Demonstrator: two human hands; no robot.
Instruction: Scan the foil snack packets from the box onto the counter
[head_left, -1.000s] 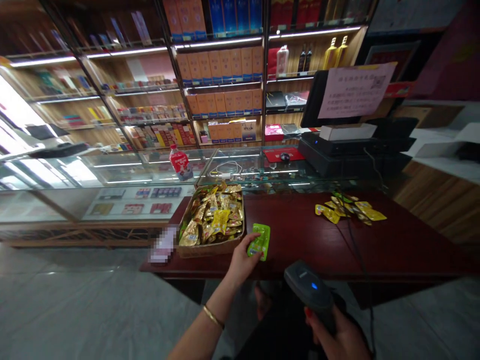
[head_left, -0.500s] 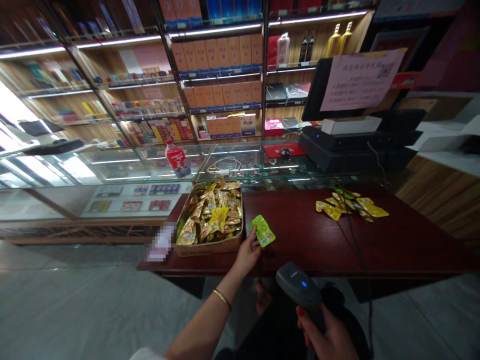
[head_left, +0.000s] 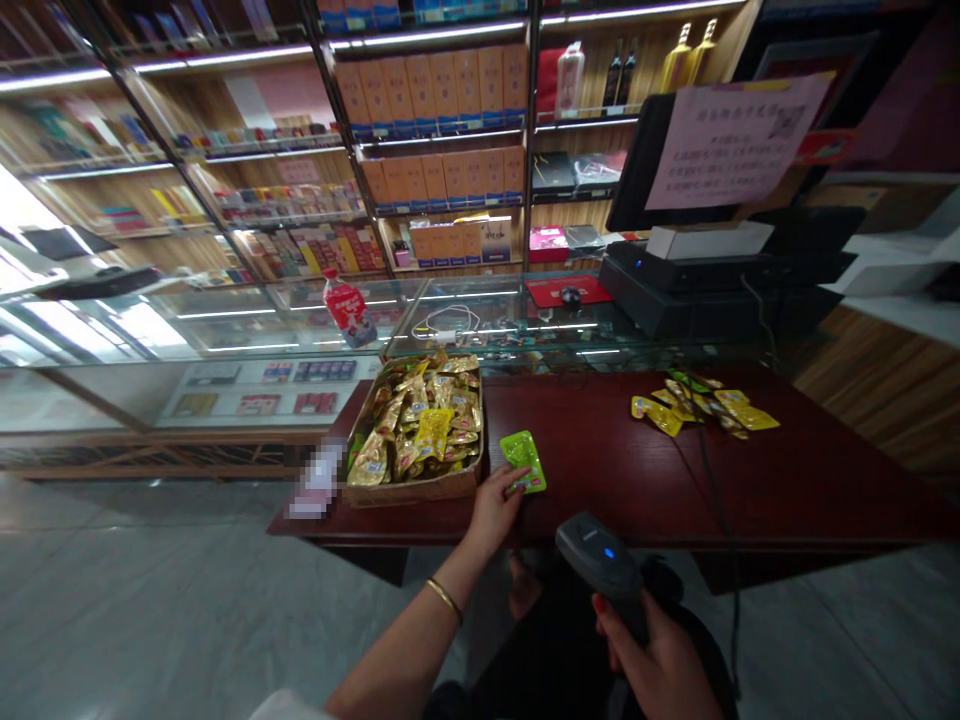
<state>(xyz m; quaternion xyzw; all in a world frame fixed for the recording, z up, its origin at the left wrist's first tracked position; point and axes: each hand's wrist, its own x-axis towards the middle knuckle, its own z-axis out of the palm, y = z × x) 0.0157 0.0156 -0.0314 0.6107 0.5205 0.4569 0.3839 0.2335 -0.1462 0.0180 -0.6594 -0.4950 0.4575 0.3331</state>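
My left hand (head_left: 497,508) has its fingers on the lower left part of a green snack packet (head_left: 523,458), which is close to the dark red tabletop; its fingertips partly cover the packet. In my right hand (head_left: 654,655) is a black barcode scanner (head_left: 600,555) with a lit blue light, its head angled up and left, near the table's front edge. Left of the green packet stands an open cardboard box (head_left: 420,492) full of gold and yellow snack packets (head_left: 433,432). More yellow packets (head_left: 658,415) lie in a loose pile on the table's right side.
Behind the table runs a glass display counter (head_left: 510,340) with a red-labelled bottle (head_left: 349,310), a white cable (head_left: 448,335) and a computer mouse (head_left: 571,296). A monitor (head_left: 637,165) with a paper sheet stands back right. A dark cord (head_left: 716,490) hangs over the table's front edge.
The green packet has turned more upright in view, and my left fingers now lie further over its lower part. My right hand still holds the scanner. The view has shifted slightly.
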